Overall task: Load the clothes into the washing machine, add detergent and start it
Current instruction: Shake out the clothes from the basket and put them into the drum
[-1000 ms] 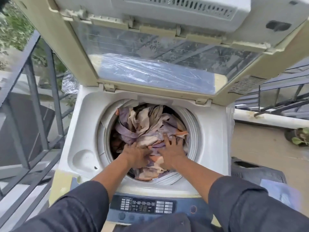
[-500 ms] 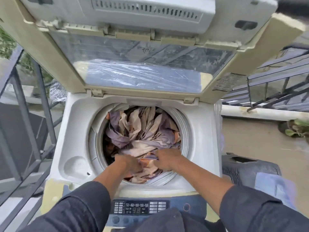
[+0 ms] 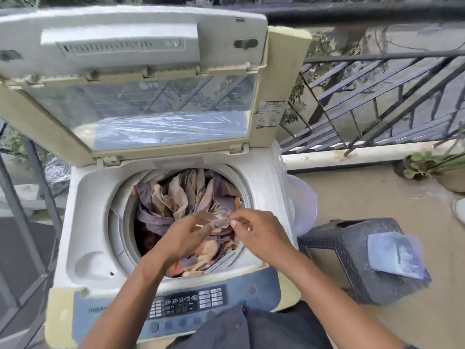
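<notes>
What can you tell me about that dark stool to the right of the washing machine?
The stool is dark grey, apparently plastic moulded in a woven, wicker-like pattern. It stands upright on the tan floor, close beside the washing machine on its right; whether they touch cannot be told. Its flat top has a slot-like opening near the back edge. A pale blue packet lies flat on the top, towards its right corner.
</notes>
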Demonstrator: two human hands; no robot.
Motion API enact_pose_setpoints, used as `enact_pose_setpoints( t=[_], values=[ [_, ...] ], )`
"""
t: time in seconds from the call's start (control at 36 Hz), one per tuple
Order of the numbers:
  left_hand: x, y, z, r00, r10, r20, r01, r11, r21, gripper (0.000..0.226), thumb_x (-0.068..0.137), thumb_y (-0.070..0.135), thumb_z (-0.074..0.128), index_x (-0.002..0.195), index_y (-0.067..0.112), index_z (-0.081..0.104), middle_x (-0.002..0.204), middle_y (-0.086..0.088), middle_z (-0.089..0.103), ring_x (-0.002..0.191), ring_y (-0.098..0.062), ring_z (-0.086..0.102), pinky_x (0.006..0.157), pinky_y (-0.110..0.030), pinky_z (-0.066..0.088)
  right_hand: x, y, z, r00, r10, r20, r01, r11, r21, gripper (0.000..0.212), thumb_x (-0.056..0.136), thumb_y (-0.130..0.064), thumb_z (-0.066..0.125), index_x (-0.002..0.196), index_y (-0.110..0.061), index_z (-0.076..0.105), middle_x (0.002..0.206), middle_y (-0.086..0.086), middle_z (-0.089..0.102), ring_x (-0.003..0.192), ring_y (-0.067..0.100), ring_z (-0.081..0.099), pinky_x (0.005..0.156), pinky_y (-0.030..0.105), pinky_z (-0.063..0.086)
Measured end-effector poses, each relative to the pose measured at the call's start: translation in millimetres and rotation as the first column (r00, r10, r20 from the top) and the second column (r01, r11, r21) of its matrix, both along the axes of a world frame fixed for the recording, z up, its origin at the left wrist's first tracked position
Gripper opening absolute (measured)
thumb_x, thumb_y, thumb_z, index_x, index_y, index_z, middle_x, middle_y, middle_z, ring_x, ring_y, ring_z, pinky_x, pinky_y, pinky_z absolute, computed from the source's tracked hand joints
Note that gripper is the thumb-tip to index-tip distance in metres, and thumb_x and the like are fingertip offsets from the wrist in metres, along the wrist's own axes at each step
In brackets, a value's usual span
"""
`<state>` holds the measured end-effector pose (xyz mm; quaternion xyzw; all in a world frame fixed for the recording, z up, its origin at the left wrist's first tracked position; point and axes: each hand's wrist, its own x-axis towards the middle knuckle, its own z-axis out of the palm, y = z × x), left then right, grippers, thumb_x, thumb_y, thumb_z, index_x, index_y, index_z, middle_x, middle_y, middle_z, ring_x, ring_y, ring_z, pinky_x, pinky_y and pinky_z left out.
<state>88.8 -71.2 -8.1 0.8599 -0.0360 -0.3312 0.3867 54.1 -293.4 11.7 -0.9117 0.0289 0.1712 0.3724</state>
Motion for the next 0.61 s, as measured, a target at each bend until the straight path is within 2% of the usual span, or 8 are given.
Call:
enact_pose_setpoints(
  t=[0.11, 0.25, 0.31, 0.36, 0.42, 0.5, 0.61],
  values=[
    [2.8, -30.2, 28.9, 0.994, 0.01, 0.105, -0.002, 0.997, -0.072, 0.025, 0.106, 0.041, 0.058, 0.129, 0.037, 0.067, 0.124, 0.018, 0.071, 0.114, -0.001, 0.066, 0.098, -0.031, 0.055, -12.1, -33.9, 11.6, 0.963, -0.23, 0.14, 0.211, 0.968, 0.133, 0.011, 0.095, -0.025, 0.068, 0.097, -0.029, 0.078, 0.086, -0.017, 0.076, 0.078, 0.002, 0.069, 0.078, 0.034, 0.058],
    [13.0, -76.6, 58.2, 0.977, 0.013, 0.211, 0.018, 0.989, -0.144, 0.024, 0.105, 0.038, 0.059, 0.126, 0.034, 0.07, 0.12, 0.018, 0.074, 0.11, 0.003, 0.068, 0.099, -0.032, 0.057, -18.6, -84.6, 18.0, 0.908, -0.407, 0.098, 0.369, 0.888, 0.276, 0.014, 0.096, -0.017, 0.067, 0.093, -0.025, 0.078, 0.083, -0.016, 0.077, 0.081, 0.005, 0.074, 0.081, 0.042, 0.061],
    [17.6, -98.3, 66.1, 0.977, 0.036, 0.21, 0.007, 0.98, -0.201, 0.021, 0.105, 0.037, 0.061, 0.122, 0.034, 0.072, 0.116, 0.017, 0.076, 0.108, 0.002, 0.07, 0.099, -0.036, 0.058, -19.0, -106.5, 15.6, 0.889, -0.447, 0.095, 0.409, 0.871, 0.271, 0.014, 0.096, -0.018, 0.067, 0.091, -0.026, 0.078, 0.083, -0.015, 0.077, 0.081, 0.006, 0.074, 0.079, 0.044, 0.062],
    [22.2, -121.2, 71.8, 0.98, 0.046, 0.193, 0.003, 0.968, -0.25, 0.025, 0.099, 0.047, 0.06, 0.119, 0.038, 0.072, 0.112, 0.016, 0.078, 0.108, -0.003, 0.072, 0.1, -0.042, 0.058, -17.5, -128.4, 10.4, 0.869, -0.487, 0.088, 0.453, 0.853, 0.259, 0.015, 0.095, -0.018, 0.067, 0.09, -0.026, 0.078, 0.082, -0.014, 0.077, 0.079, 0.008, 0.074, 0.076, 0.046, 0.062],
    [27.7, -145.3, 74.2, 0.983, 0.048, 0.177, 0.0, 0.964, -0.265, 0.035, 0.09, 0.056, 0.056, 0.117, 0.04, 0.071, 0.11, 0.015, 0.078, 0.106, -0.006, 0.072, 0.099, -0.043, 0.058, -13.1, -150.2, 4.0, 0.853, -0.519, 0.062, 0.489, 0.834, 0.254, 0.013, 0.091, -0.026, 0.066, 0.09, -0.028, 0.078, 0.08, -0.014, 0.077, 0.078, 0.009, 0.075, 0.078, 0.048, 0.062],
    [39.0, -183.2, 68.2, 0.987, 0.042, 0.158, 0.002, 0.963, -0.268, 0.031, 0.091, 0.049, 0.058, 0.114, 0.035, 0.073, 0.107, 0.012, 0.079, 0.102, -0.011, 0.073, 0.096, -0.048, 0.059, 0.0, -184.0, -9.7, 0.837, -0.546, 0.028, 0.525, 0.816, 0.241, 0.023, 0.08, -0.043, 0.06, 0.088, -0.03, 0.077, 0.078, -0.013, 0.077, 0.078, 0.012, 0.075, 0.082, 0.049, 0.061],
    [55.6, -231.2, 48.7, 0.994, 0.062, 0.093, -0.038, 0.97, -0.241, 0.024, 0.092, 0.046, 0.061, 0.111, 0.038, 0.074, 0.105, 0.012, 0.078, 0.102, -0.015, 0.073, 0.095, -0.048, 0.059, 24.2, -227.6, -34.3, 0.847, -0.529, -0.049, 0.528, 0.827, 0.196, 0.014, 0.085, -0.034, 0.063, 0.084, -0.03, 0.076, 0.077, -0.014, 0.077, 0.078, 0.013, 0.075, 0.082, 0.046, 0.061]
  ],
)
